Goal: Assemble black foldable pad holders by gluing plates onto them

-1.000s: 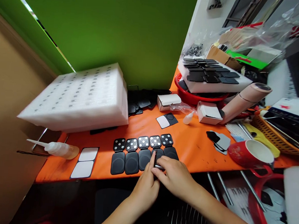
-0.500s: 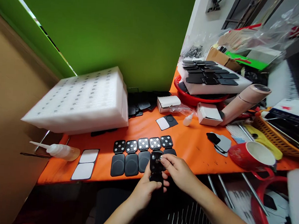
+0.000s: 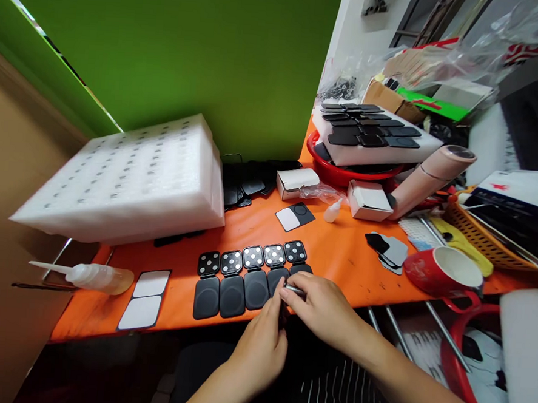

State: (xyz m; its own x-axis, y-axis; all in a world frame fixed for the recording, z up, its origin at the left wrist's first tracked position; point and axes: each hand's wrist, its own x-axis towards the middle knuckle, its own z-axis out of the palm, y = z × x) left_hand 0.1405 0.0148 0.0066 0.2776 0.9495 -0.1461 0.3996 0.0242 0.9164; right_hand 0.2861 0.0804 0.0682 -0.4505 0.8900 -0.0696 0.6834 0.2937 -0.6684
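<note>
My left hand is closed around a black hinged panel, which is tilted on edge and mostly hidden by the fingers. In my right hand a short stack of round silver magnets is pinched, its ribbed side showing. The fingertips of both hands meet at the panel's upper end. Just beyond them lies a row of several black hinged panels, opened flat. Their upper halves carry silver round dots, and their lower halves are plain with a faint ring.
A glue bottle and a white-backed sticker sheet lie at left, before a white foam block. Behind the row are another sheet, a small dropper bottle and white boxes. A red mug stands right.
My left hand has turned the panel edge-on, so its dotted face is hidden. My right hand has shifted its grip, and the magnet stack now shows. The view has swung slightly.
</note>
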